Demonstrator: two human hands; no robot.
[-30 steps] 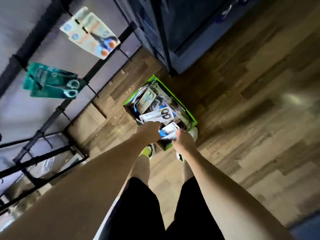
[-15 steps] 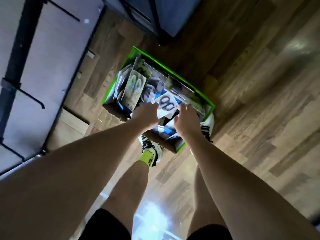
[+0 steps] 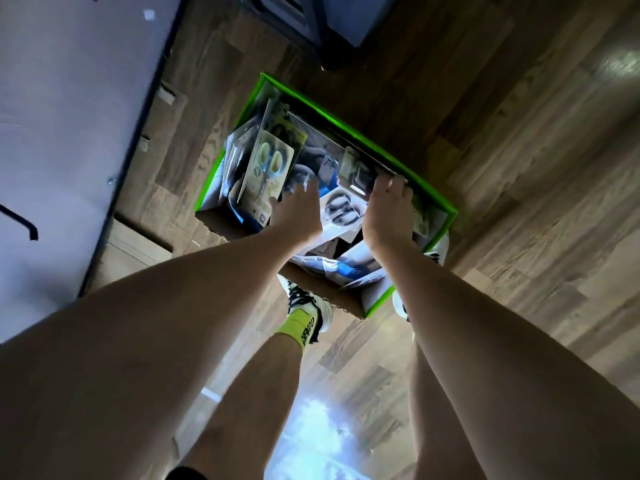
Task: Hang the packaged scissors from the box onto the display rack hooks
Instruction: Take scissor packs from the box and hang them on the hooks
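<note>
A green-rimmed cardboard box (image 3: 349, 131) stands on the wood floor in front of my feet, crammed with several packaged scissors. A pack with yellow-handled scissors (image 3: 268, 168) stands upright at its left. A white pack with black handles (image 3: 341, 211) lies between my hands. My left hand (image 3: 298, 213) reaches in, its fingers stretched out against the packs in the middle. My right hand (image 3: 388, 209) reaches toward the box's far wall, fingertips curled over the edge of a clear blister pack (image 3: 355, 169). One black rack hook (image 3: 20, 221) shows at the far left.
The display rack's white back panel (image 3: 69, 116) and black frame edge (image 3: 138, 133) run along the left. A dark cabinet base (image 3: 311, 26) stands beyond the box. My sneakers (image 3: 308, 303) sit just under the box's near edge. Open wood floor lies to the right.
My view has dropped onto the box, so the hung packs on the rack have left the frame. Both hands have moved from the near edge deeper into the box.
</note>
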